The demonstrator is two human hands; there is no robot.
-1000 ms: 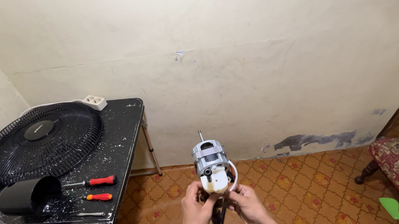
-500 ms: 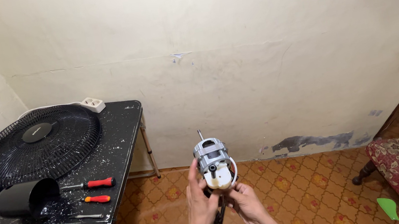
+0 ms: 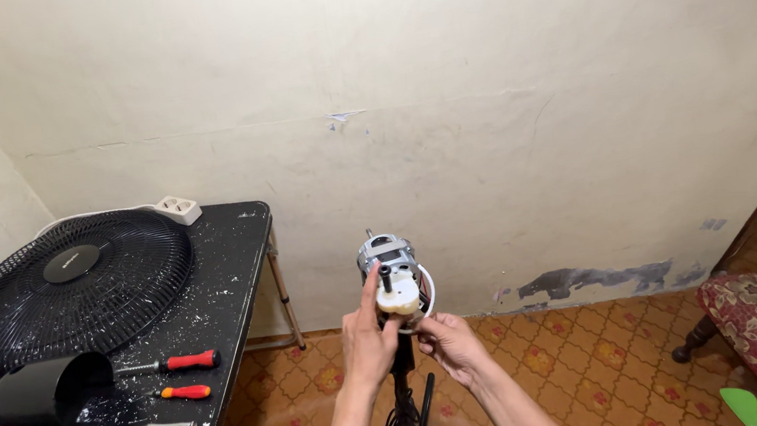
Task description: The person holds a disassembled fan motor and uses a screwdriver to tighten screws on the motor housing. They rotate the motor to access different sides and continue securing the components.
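Head view: black speckled table [image 3: 220,299] against cream wall [image 3: 478,75], patterned tile floor [image 3: 578,384].

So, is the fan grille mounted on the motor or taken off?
Taken off: the fan grille lies flat on the black table, while the motor stands bare.

Fan motor [image 3: 391,277] between the fingers [image 3: 373,290], atop its stand [image 3: 408,411].
Desk [image 3: 215,269] lies left of the fingers, carrying fan grille [image 3: 61,289] behind two screwdrivers [image 3: 177,377].

Single head-worn view, angled slightly down toward wall [image 3: 478,75], hands [image 3: 408,335] close below.
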